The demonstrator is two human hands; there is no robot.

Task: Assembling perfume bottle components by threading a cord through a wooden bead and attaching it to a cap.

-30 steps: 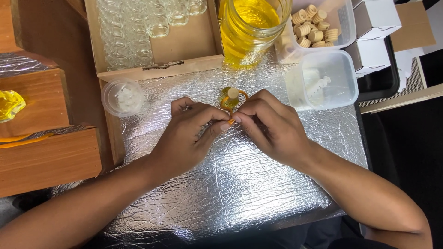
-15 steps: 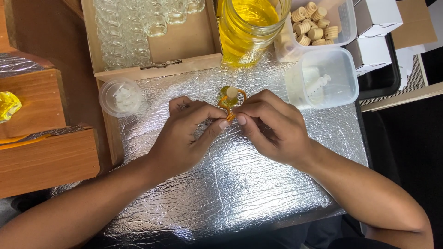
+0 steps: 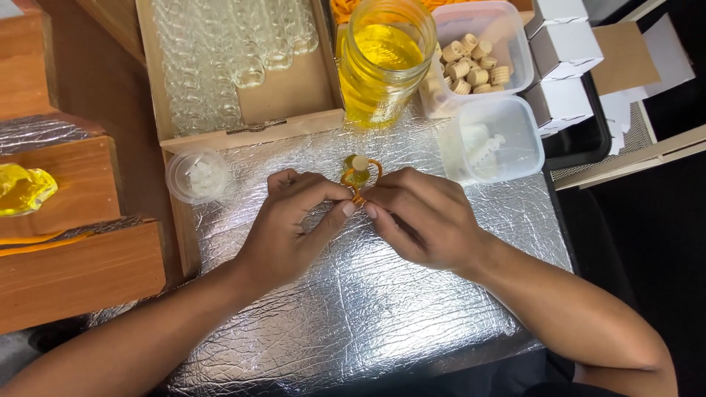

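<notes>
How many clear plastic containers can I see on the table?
3. A rectangular clear plastic tub with corks sits at top right; a second rectangular clear plastic tub lies just below it; a small round clear plastic cup stands left of the hands. Others may be hidden outside the view.

Single head camera, looking steeply down, close over foil-covered worktop [image 3: 368, 309].

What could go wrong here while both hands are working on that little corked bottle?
The small bottle holds yellow liquid and stands upright between the fingertips of the left hand and right hand; a hard tug on the orange cord looped about it might tip it onto the foil mat. The big open jar of yellow liquid stands just behind, so a hand jerking forward may knock it.
</notes>
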